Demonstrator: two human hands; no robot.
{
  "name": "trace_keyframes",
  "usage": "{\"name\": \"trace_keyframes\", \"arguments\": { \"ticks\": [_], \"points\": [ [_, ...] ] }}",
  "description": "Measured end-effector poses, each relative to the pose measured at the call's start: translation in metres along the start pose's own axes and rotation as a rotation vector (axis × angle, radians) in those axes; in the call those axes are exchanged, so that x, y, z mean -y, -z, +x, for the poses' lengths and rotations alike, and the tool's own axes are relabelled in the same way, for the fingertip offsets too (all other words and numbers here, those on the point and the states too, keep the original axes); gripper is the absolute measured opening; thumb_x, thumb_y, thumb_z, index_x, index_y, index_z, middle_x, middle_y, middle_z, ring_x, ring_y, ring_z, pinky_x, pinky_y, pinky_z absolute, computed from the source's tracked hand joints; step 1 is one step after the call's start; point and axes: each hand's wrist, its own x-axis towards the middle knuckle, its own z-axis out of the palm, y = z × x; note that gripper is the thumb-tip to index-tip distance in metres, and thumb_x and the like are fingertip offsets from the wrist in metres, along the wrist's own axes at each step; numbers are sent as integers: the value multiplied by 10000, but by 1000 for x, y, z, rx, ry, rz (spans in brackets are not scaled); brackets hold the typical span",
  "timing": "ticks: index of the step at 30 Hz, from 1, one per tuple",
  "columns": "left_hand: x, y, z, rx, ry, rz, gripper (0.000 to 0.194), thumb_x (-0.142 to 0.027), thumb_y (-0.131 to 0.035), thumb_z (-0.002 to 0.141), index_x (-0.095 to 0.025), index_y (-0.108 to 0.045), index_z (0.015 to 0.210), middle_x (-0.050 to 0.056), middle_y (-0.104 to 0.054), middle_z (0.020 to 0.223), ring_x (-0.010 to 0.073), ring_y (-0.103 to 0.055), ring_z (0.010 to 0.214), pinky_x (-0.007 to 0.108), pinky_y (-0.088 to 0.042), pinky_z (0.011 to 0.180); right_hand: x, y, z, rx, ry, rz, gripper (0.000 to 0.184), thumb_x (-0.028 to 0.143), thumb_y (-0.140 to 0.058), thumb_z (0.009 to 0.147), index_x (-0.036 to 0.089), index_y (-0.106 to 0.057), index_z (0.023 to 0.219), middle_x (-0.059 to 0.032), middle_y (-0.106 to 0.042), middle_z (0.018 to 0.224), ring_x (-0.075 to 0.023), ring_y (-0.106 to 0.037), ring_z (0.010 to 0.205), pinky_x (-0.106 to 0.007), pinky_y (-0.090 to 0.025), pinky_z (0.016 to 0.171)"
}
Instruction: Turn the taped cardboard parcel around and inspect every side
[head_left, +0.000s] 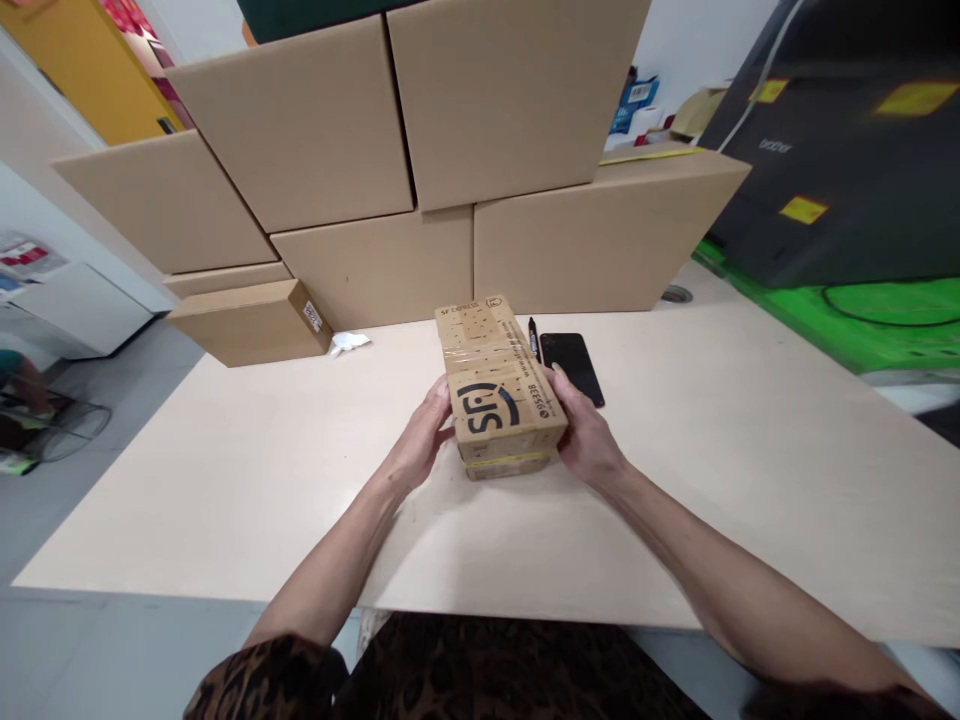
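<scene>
A brown cardboard box (487, 375) with black SF Express print stands on the pale table, a yellow band running along its near side. My left hand (424, 437) presses against the box's left side, and my right hand (587, 428) grips its right side. The fingers of both hands are partly hidden by the box. Just beyond my right hand, a black smartphone (574, 362) lies on the table. A black marker (533, 338) lies between the phone and the box.
Large cardboard cartons (517, 100) are stacked along the table's back edge. At the left lies a smaller flat carton (244, 325) beside a scrap of white paper (349, 342). A tape roll (676, 294) sits at the back right, near a dark Brother-marked case (847, 220) on something green.
</scene>
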Motion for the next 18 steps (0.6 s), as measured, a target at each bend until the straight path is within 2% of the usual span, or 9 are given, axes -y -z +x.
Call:
{"name": "trace_keyframes", "arguments": {
  "ticks": [2, 3, 6, 9, 13, 18],
  "points": [
    [-4, -4, -2, 23, 24, -43, 621, -774, -547, 972, -351, -647, 1417, 72, -634, 1572, 387, -486, 1544, 614, -421, 1222, 4, -2, -2, 56, 34, -14, 482, 707, -605, 956, 363, -761, 1256, 6, -776, 1397, -307, -639, 1442, -561, -530, 1210],
    [-7, -6, -3, 25, -6, -66, 650, -789, -556, 957, -354, -634, 1434, 71, -632, 1572, 383, -474, 1553, 607, -416, 1233, 7, -2, -4, 70, 77, -23, 487, 700, -596, 964, 376, -745, 1295, 13, -744, 1456, -304, -606, 1478, -565, -506, 1234],
    [-18, -12, -6, -1, -182, -97, 709, -822, -543, 940, -341, -617, 1455, 81, -637, 1558, 374, -460, 1564, 591, -420, 1246, 13, 0, -9, 76, 233, -64, 501, 680, -565, 987, 389, -715, 1366, 28, -625, 1608, -302, -471, 1590, -576, -388, 1320],
    [-24, -14, -8, -36, -276, -91, 677, -813, -545, 945, -348, -637, 1429, 55, -614, 1588, 356, -433, 1587, 565, -423, 1257, 15, 1, -13, 62, 320, -98, 503, 696, -537, 991, 385, -741, 1329, 23, -625, 1606, -317, -434, 1611, -587, -319, 1349],
    [-23, -11, -8, -23, -319, -81, 670, -777, -603, 939, -371, -620, 1472, 26, -509, 1692, 339, -360, 1636, 527, -364, 1308, 15, 0, -13, 57, 310, -75, 424, 642, -558, 1007, 414, -747, 1310, 40, -665, 1560, -300, -509, 1561, -564, -375, 1323],
    [-19, -9, -8, -10, -248, -33, 747, -806, -544, 953, -362, -556, 1553, 45, -386, 1775, 360, -226, 1689, 572, -304, 1328, 10, -1, -8, 16, 254, -68, 464, 671, -551, 995, 412, -713, 1344, 21, -710, 1502, -300, -527, 1548, -558, -435, 1283]
  ]
}}
